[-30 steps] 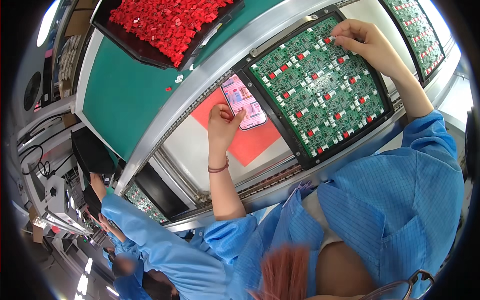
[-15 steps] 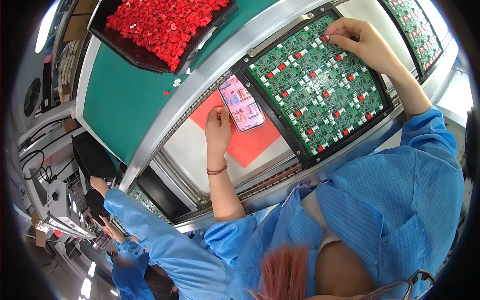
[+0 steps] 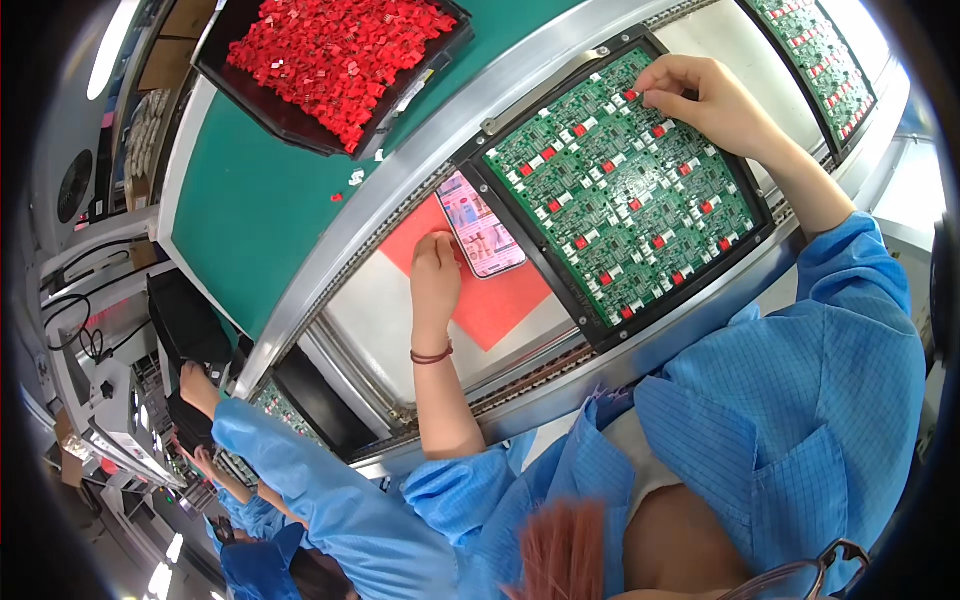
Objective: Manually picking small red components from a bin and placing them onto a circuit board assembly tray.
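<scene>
My right hand [image 3: 703,98] is over the far edge of a green circuit-board panel [image 3: 640,180], which sits in a black frame. Its thumb and forefinger close on a small red connector [image 3: 631,96] at the board's surface; whether it is fully seated I cannot tell. More red connectors stand in rows across the panel beside white ones. My left hand [image 3: 435,278] is closed, its fingertips bunched next to a phone [image 3: 482,228] with a lit pink screen. What those fingers hold, if anything, is hidden. The phone lies on a red sheet [image 3: 500,312].
A black bin [image 3: 270,120] heaped with red connectors stands on the green tabletop [image 3: 225,215] at the far left. A few loose white and red pieces lie nearby. Metal conveyor rails [image 3: 310,275] run along both sides of the panel. Another framed panel [image 3: 820,60] is at the right. A co-worker's arm [image 3: 290,445] reaches in at lower left.
The whole view has shifted a little. My right hand stays at the same red connector, its fingers slightly less curled. My left hand keeps its place beside the phone.
</scene>
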`<state>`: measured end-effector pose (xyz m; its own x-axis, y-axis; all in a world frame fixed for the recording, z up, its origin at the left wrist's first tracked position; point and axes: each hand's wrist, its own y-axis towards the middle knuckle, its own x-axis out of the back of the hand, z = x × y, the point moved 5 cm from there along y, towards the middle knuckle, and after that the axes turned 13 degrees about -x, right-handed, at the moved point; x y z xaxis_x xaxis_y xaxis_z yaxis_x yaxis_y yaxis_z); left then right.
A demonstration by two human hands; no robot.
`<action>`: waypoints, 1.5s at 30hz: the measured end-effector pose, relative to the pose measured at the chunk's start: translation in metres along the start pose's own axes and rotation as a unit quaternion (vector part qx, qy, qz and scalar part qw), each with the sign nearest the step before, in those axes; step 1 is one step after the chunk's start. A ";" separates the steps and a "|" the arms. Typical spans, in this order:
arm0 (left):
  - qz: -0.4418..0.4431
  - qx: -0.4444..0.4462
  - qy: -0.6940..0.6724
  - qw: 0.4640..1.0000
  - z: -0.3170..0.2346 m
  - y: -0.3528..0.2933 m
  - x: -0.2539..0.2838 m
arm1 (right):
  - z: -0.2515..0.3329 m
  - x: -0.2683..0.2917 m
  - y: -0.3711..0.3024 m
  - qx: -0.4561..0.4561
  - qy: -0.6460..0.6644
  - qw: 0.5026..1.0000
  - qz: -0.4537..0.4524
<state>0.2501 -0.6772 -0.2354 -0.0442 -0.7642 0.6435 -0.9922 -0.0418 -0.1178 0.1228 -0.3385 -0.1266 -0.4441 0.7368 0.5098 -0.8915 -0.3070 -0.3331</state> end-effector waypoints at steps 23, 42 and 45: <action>0.054 0.096 -0.026 0.994 0.001 0.017 0.000 | -0.004 0.004 0.002 0.022 0.021 0.999 0.034; 0.036 0.120 -0.016 0.992 0.005 0.016 0.005 | -0.018 0.029 0.011 0.001 0.068 0.996 0.060; 0.032 0.123 -0.025 0.992 0.001 0.013 0.006 | -0.019 0.027 0.012 0.007 0.055 0.997 0.060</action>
<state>0.2369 -0.6829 -0.2340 -0.0945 -0.8007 0.5916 -0.9285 -0.1434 -0.3425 0.1023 -0.3107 -0.1321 -0.5354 0.7561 0.3765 -0.8344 -0.4043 -0.3747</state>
